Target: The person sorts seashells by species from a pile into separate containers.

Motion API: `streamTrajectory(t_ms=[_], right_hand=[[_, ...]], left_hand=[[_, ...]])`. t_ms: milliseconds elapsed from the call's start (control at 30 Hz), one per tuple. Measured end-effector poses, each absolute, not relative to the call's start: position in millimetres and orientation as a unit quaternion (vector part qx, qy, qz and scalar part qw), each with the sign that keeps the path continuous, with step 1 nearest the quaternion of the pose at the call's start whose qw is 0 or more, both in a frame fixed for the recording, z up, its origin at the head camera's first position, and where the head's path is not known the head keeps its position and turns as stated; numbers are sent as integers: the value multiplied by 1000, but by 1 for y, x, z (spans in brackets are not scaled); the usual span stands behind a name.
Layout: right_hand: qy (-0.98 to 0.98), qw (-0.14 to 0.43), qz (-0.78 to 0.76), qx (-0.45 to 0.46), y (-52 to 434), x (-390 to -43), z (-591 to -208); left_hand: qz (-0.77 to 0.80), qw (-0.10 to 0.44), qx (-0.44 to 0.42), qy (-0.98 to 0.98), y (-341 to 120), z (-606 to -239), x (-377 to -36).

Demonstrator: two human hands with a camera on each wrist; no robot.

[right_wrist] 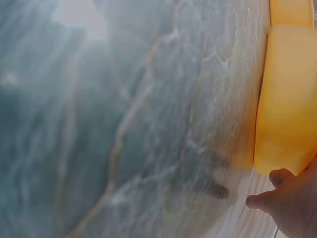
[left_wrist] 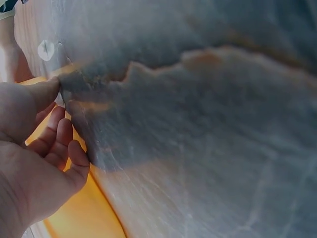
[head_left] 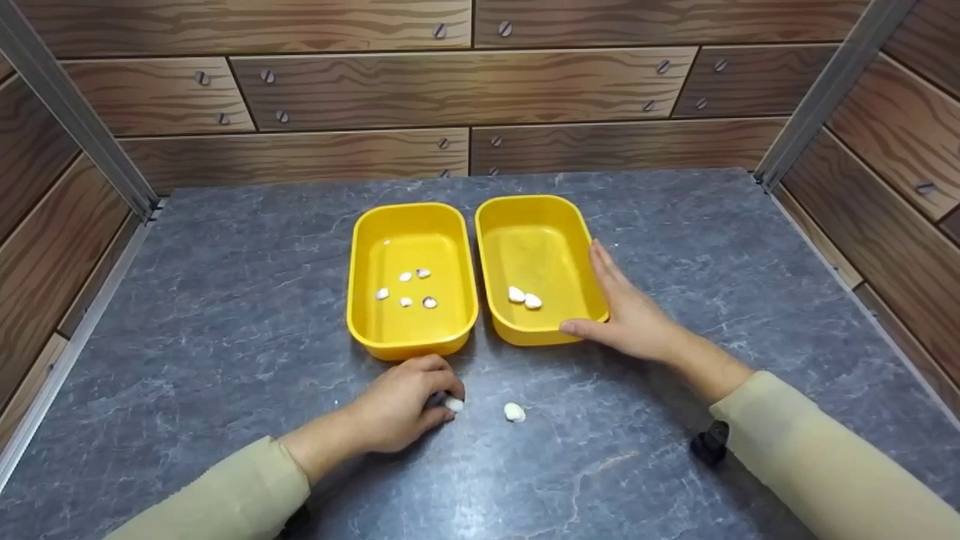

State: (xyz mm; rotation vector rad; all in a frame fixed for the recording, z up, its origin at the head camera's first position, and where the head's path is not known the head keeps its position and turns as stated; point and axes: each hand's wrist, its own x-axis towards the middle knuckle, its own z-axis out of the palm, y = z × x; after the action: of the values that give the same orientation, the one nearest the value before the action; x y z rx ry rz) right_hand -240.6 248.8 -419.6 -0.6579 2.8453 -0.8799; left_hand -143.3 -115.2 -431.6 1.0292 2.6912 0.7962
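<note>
Two yellow tubs stand side by side. The left tub (head_left: 411, 341) holds several small white cloves (head_left: 406, 277); the right tub (head_left: 540, 334) holds two (head_left: 524, 297). My left hand (head_left: 448, 400) is on the table in front of the left tub and pinches a white clove (head_left: 454, 405) between thumb and curled fingers. Another clove (head_left: 514, 412) lies loose just right of it. My right hand (head_left: 611, 300) lies flat against the right tub's outer side, fingers straight, thumb along its front corner. In the wrist views the left hand (left_wrist: 59, 124) is curled and the right thumb (right_wrist: 257, 201) sits by the tub (right_wrist: 290, 99).
The grey stone-pattern table (head_left: 225, 300) is walled in by wood-look panels (head_left: 465, 90) at the back and both sides, with metal posts in the corners. A small black object (head_left: 710, 442) sits under my right forearm. A white clove (left_wrist: 45, 49) shows beyond my left hand.
</note>
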Motion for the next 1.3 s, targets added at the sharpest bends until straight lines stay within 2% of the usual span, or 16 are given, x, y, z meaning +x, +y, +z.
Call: streamTrajectory(t_ms=[367,700,933,1300], right_hand=[[929,50,-295,-217,249,-241,-421],[930,50,-294,-214,249,-240,-420],[931,48,-296,-208,249,-240,-421],[929,42,-300,-214,248,-241,-422]], left_hand=[[273,90,359,888,-113,-419,-143],[290,79,380,875,-101,-373,-154],[324,45,378,866,-85,-342,-182],[375,48,320,869,-60,-325,-235]])
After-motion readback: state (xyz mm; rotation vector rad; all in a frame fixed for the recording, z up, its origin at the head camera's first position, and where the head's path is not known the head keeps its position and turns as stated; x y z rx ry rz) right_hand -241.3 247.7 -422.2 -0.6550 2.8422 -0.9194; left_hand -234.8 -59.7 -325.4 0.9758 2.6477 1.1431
